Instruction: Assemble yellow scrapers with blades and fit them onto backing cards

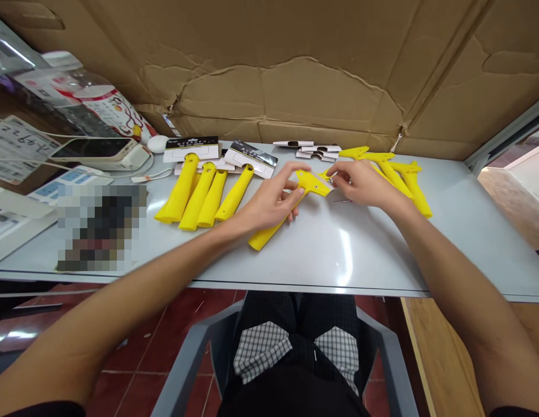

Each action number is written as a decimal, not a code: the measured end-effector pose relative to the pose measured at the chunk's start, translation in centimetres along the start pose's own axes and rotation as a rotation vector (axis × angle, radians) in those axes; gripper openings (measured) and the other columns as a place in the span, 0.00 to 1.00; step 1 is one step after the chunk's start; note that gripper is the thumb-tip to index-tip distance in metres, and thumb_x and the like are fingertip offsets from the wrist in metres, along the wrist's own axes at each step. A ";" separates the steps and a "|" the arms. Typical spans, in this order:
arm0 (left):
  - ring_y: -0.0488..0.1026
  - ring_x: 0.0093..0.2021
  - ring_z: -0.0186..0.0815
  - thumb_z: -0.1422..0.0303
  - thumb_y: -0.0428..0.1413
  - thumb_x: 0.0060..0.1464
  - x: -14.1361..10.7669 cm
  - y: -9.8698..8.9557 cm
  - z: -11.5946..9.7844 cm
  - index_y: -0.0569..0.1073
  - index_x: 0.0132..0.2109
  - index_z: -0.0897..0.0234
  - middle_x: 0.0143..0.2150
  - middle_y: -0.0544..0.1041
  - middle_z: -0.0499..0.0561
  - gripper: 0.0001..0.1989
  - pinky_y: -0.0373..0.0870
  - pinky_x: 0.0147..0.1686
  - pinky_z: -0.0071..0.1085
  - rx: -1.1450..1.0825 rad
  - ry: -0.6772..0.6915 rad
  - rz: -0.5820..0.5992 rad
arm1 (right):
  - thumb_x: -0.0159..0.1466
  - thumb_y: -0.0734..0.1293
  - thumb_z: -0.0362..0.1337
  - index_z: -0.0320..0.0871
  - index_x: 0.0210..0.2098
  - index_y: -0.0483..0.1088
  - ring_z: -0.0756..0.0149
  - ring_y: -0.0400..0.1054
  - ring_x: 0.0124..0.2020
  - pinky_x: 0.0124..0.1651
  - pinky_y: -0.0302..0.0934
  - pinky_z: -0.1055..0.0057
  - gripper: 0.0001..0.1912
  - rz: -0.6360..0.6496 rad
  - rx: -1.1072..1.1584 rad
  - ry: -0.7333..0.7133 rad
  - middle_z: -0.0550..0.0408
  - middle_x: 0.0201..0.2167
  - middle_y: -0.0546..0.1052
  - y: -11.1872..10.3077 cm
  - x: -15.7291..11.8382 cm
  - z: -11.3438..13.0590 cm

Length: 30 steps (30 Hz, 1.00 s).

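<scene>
A yellow scraper [312, 183] is gripped in my left hand [269, 201], its handle slanting down toward the table's front edge. At the scraper's head, a pale flat edge points right. My right hand [359, 184] is closed in a pinch just beside that edge. Something small and shiny shows near its fingertips, too small to name. On the table under the right hand lies a thin metal piece [341, 201], partly hidden. Several yellow scraper bodies [415, 188] lie by my right hand, some behind it. Left of my left hand rest several yellow handles [211, 200].
Printed cards [252, 157] lie behind the yellow handles, and more cards [317, 152] sit at the back. On the left are a phone [93, 149], a cable, a plastic bottle [108, 104] and a blurred dark item [106, 229]. A cardboard wall [269, 75] closes off the table's back.
</scene>
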<state>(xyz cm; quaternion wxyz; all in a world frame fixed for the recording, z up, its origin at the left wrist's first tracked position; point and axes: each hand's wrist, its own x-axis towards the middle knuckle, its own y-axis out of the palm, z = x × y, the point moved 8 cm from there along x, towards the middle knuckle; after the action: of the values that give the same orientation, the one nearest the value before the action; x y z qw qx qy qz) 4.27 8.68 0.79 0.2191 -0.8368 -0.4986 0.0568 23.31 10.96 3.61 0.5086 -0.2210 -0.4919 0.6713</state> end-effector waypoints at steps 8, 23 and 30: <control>0.82 0.46 0.40 0.65 0.65 0.59 -0.1 0.5 -1.2 0.78 0.61 0.56 0.57 0.83 0.53 0.23 0.79 0.40 0.33 0.282 0.159 0.073 | 0.64 0.63 0.30 0.41 0.43 0.83 0.65 0.62 0.26 0.35 0.56 0.66 0.17 0.035 0.122 -0.071 0.57 0.23 0.76 1.0 -0.3 2.1; 0.76 0.26 0.35 0.65 0.64 0.62 0.0 -1.3 -1.6 0.82 0.58 0.61 0.33 0.81 0.51 0.18 0.75 0.30 0.34 0.012 0.088 -0.039 | 0.67 0.62 0.31 0.43 0.47 0.82 0.58 0.71 0.30 0.40 0.63 0.60 0.18 -0.074 -0.064 0.021 0.50 0.32 0.83 -1.5 -0.1 -0.5; 0.87 0.35 0.45 0.63 0.64 0.63 0.8 -1.0 -0.5 0.66 0.58 0.58 0.44 0.85 0.57 0.21 0.85 0.36 0.41 -0.423 -0.079 0.103 | 0.65 0.65 0.32 0.44 0.41 0.83 0.58 0.73 0.31 0.39 0.63 0.61 0.13 -0.114 -0.081 -0.012 0.52 0.30 0.82 -2.7 -0.3 -1.0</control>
<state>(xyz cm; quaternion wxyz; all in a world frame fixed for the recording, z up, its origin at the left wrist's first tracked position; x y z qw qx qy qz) 4.03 9.64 1.78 0.0159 -0.8857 -0.4640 -0.0052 25.52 11.14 5.50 0.5336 -0.2090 -0.5335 0.6221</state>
